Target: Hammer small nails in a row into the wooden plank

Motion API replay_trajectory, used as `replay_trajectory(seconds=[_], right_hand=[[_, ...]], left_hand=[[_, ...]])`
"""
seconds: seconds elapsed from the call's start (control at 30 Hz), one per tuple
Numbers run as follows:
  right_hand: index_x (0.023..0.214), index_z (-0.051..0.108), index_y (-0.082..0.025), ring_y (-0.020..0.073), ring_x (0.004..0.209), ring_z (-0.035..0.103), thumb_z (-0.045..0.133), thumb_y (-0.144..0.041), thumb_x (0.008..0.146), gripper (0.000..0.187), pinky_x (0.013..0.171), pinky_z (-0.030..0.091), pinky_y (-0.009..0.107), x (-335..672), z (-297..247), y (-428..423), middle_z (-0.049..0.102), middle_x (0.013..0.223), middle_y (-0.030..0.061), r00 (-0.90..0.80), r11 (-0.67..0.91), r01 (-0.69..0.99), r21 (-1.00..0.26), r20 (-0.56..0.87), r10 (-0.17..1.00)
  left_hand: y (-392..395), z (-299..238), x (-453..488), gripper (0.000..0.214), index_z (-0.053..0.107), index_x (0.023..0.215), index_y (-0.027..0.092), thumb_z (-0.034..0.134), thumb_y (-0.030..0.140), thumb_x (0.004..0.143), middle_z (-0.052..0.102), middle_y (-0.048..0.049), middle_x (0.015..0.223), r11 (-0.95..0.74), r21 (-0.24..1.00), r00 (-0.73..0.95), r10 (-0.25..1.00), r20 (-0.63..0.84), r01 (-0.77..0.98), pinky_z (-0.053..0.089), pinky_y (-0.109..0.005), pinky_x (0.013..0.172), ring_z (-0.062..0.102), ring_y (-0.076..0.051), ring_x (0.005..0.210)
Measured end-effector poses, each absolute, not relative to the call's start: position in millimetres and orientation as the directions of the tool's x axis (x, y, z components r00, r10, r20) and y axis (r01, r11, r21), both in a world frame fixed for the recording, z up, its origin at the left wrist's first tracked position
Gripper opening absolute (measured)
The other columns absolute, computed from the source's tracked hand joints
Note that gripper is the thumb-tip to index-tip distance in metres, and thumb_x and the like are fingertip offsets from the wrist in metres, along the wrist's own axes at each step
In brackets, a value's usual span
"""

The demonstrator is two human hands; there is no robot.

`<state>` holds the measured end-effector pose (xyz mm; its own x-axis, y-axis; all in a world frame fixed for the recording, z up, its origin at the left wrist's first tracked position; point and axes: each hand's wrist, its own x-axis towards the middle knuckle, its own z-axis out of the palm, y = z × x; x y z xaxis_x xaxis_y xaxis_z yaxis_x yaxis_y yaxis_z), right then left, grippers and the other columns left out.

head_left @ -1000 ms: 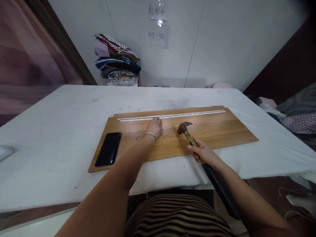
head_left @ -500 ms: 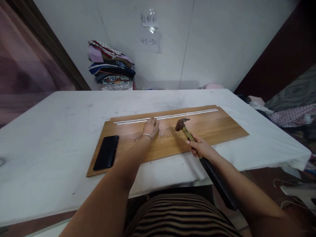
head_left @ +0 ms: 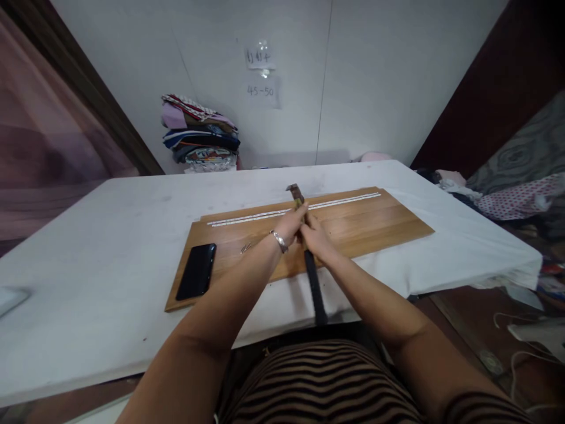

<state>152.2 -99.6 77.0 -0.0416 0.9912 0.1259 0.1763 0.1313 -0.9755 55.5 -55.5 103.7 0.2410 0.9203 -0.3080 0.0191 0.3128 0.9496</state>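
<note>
The right hand (head_left: 316,239) is gripping the hammer (head_left: 313,282) and the left hand (head_left: 289,227) is touching it, gripping or not I cannot tell, maybe keeping it steady over the board (head_left: 366,227) near the front edge of the table (head_left: 97,277).

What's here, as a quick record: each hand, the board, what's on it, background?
Right hand: gripping the hammer by its handle
Left hand: at the hammer's handle, below its head; grip unclear
Board: wood-grained, on white-covered table
On board: phone at left end; two white strips along far side; small metal pieces right of phone
Background: folded fabric pile, paper notes on wall
</note>
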Motion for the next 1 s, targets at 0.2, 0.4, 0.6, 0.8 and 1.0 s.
replay_trajectory(seconds=[0.2,0.4,0.6,0.8,1.0], right_hand=[[0.127,0.074,-0.026,0.0280,0.119,0.066,0.059,-0.042,0.090,0.042,0.109,0.049,0.051,186,63,-98,0.074,0.126,0.0075,-0.222,0.232,0.362,-0.903,0.158,0.962],[0.137,0.065,-0.012,0.0294,0.141,0.050,0.048,-0.028,0.096,0.047,0.119,0.037,0.042,304,51,-63,0.058,0.150,0.0190,0.205,-0.148,0.875,-0.462,0.077,0.976],[0.146,0.053,-0.010,0.0361,0.149,0.035,0.029,-0.043,0.105,0.059,0.120,0.026,0.058,339,17,-66,0.044,0.160,0.0235,0.423,-0.418,0.881,-0.222,-0.028,0.906],[0.144,0.057,-0.013,0.0348,0.147,0.037,0.023,-0.044,0.105,0.060,0.117,0.026,0.056,337,4,-66,0.047,0.158,0.0207,0.408,-0.397,0.896,-0.200,0.012,0.913],[0.143,0.059,-0.013,0.0359,0.147,0.036,0.025,-0.044,0.104,0.061,0.118,0.025,0.056,337,3,-65,0.048,0.157,0.0212,0.416,-0.395,0.887,-0.240,0.042,0.908]], left_hand=[[-56,122,14,0.034,0.060,0.086,0.017,0.066,0.050,0.094,0.051,0.0062,0.054,0.320,0.946,0.131,0.937,-0.325,0.059,0.041,-0.019,0.045,0.047,-0.007,0.042],[-65,113,-6,0.024,0.056,0.086,0.018,0.062,0.039,0.096,0.055,0.0047,0.058,0.304,0.897,0.144,0.920,-0.364,0.322,0.035,-0.019,0.042,0.044,-0.006,0.042],[-70,109,4,0.029,0.062,0.082,0.018,0.062,0.045,0.095,0.061,0.0000,0.060,0.145,0.778,0.168,0.937,-0.306,0.612,0.047,-0.022,0.053,0.058,-0.012,0.052],[-79,115,18,0.022,0.070,0.096,0.020,0.055,0.036,0.098,0.070,-0.0045,0.073,-0.175,0.420,0.256,0.956,-0.143,0.891,0.050,-0.029,0.070,0.070,-0.022,0.074],[-87,113,26,0.029,0.070,0.116,0.022,0.050,0.035,0.100,0.078,-0.0113,0.096,-0.241,0.320,0.278,0.958,-0.073,0.916,0.051,-0.032,0.074,0.073,-0.027,0.088]])
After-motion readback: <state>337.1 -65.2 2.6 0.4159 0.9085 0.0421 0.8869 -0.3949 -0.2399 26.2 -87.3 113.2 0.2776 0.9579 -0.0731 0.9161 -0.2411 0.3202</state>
